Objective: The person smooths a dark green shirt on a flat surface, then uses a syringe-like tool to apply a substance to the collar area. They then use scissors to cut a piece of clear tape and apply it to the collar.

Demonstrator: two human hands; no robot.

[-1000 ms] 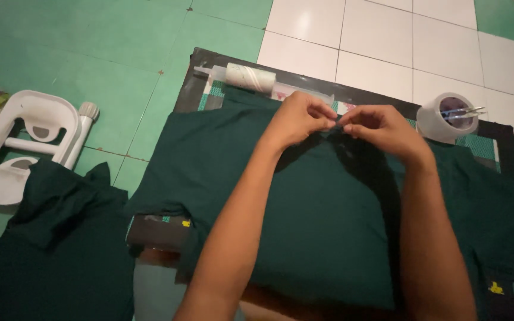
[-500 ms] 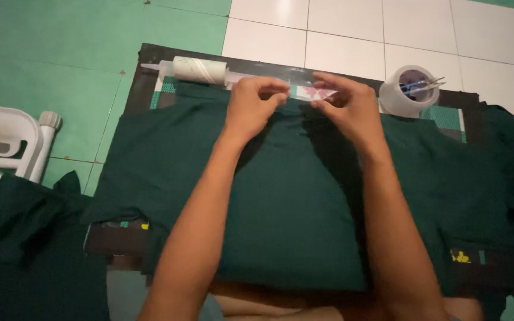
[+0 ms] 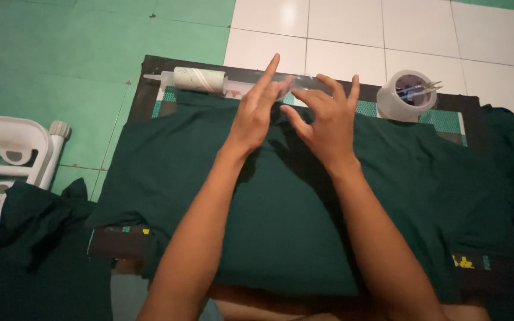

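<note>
**Two hands on a dark green shirt**

A dark green shirt (image 3: 281,220) lies flat on a dark cutting mat (image 3: 150,77) on the floor. The mat has a green grid part at its far edge. The shirt covers most of the mat.

Both hands are at the far edge of the shirt, in the middle. The left hand (image 3: 257,116) has its fingers spread wide and long, and they point far away. The heel of this hand rests on the cloth. It holds nothing that I can see. The right hand (image 3: 328,122) is just beside it on the right. Its fingers are open and bent a little, and they nearly touch the left hand. I cannot tell if something small is pinched between the two hands.

Just past the fingertips lies a clear ruler (image 3: 304,83) along the far edge of the mat. To the left of it lies a white tube (image 3: 197,79) with a thin tip that points left. To the right sits a roll of clear tape (image 3: 404,95) with small scissors (image 3: 420,89) on top.

On the left side of the floor is a white plastic stool (image 3: 7,160). Near it lies a heap of more dark green cloth (image 3: 37,249). The floor has green tiles (image 3: 60,41) on the left and white tiles (image 3: 388,30) on the far right.
</note>
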